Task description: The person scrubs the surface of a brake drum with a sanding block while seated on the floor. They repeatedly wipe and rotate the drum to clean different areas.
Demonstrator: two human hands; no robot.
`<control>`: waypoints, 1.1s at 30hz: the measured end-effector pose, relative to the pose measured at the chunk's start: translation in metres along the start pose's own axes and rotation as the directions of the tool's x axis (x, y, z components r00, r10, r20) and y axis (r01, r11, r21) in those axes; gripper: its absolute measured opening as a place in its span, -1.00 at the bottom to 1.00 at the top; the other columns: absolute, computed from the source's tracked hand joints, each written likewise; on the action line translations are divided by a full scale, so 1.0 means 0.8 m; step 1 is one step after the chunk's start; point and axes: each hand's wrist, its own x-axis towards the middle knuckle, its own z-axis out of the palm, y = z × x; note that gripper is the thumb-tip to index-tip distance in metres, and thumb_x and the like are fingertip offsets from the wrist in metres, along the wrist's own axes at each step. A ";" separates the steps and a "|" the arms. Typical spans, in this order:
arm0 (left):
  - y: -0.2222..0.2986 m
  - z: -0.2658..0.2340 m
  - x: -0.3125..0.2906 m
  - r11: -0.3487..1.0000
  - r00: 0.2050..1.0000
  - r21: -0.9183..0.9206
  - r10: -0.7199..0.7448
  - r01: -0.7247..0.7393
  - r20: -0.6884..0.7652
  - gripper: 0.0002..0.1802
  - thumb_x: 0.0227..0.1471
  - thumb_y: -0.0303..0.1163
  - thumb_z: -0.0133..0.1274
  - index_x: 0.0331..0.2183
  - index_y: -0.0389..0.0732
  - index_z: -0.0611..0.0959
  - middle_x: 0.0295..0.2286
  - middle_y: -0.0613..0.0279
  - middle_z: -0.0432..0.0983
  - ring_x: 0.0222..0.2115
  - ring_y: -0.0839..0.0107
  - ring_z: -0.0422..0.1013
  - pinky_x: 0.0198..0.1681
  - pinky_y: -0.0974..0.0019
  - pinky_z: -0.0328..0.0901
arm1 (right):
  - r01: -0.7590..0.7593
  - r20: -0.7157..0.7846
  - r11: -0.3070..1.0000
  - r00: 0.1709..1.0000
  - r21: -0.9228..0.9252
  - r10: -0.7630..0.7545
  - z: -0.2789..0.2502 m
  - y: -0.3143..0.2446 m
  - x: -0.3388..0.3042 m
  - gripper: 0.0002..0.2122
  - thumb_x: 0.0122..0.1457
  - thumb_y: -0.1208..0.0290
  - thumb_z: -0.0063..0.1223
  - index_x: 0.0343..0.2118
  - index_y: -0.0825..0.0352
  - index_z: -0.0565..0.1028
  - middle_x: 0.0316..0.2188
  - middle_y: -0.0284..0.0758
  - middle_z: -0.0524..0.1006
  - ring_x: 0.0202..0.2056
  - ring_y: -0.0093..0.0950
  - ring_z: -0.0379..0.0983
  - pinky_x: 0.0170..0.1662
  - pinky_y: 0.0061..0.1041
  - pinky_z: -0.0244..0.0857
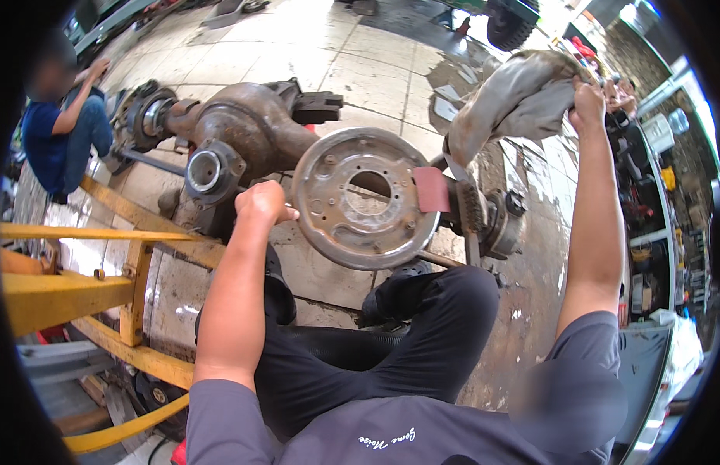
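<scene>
A round, worn metal brake backing plate [334,213] with a central hole stands tilted in front of my knees. My left hand [261,201] grips its left rim, fingers closed. Raised to the right, my right hand [589,106] is closed on a grey, stained rag [523,97], which hangs off to the left. A dull red piece that looks like sandpaper [431,190] lies over the plate's right edge. Beside it is a wire brush [471,208], partly hidden. Behind the plate stretches a rusty axle housing [248,116] with a bulging middle.
A yellow metal frame [73,298] stands at my left. Past it a person in blue [58,139] crouches near the axle's far left hub [152,112]. A hub [506,225] is at the axle's right end. Cluttered shelves [666,232] line the right side; a tyre [511,23] shows far off.
</scene>
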 end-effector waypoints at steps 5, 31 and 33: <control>0.010 -0.002 -0.002 1.000 1.000 0.026 0.009 -0.009 -0.003 -0.35 -0.15 0.09 0.33 -0.12 -0.18 0.68 -0.08 0.11 0.58 -0.03 0.22 0.49 -0.02 0.20 0.38 | 0.195 -0.154 0.972 0.965 -0.130 -0.215 -0.094 -0.084 0.035 -0.66 0.17 0.68 -0.07 0.03 0.44 0.45 -0.10 -0.22 0.47 -0.12 -0.48 0.44 -0.02 -0.54 0.33; 0.007 -0.006 0.008 0.997 0.999 0.077 0.005 -0.008 0.046 -0.30 -0.17 0.11 0.34 -0.09 -0.20 0.66 -0.05 0.12 0.56 0.00 0.21 0.46 0.01 0.19 0.35 | 0.227 0.504 0.544 0.744 -0.808 0.439 0.056 0.031 -0.282 -0.73 0.14 0.39 -0.05 -0.13 0.31 0.56 -0.11 0.00 0.54 -0.02 -0.13 0.46 0.08 -0.27 0.29; 0.010 -0.010 0.000 0.998 0.999 0.067 -0.003 0.000 0.039 -0.30 -0.18 0.11 0.35 -0.09 -0.19 0.66 -0.05 0.12 0.56 0.00 0.23 0.47 0.00 0.20 0.36 | 0.156 0.457 0.517 0.716 -0.842 0.528 0.087 0.065 -0.275 -0.60 0.13 0.35 0.00 0.04 0.32 0.48 0.05 0.00 0.46 0.11 -0.14 0.37 0.18 -0.28 0.21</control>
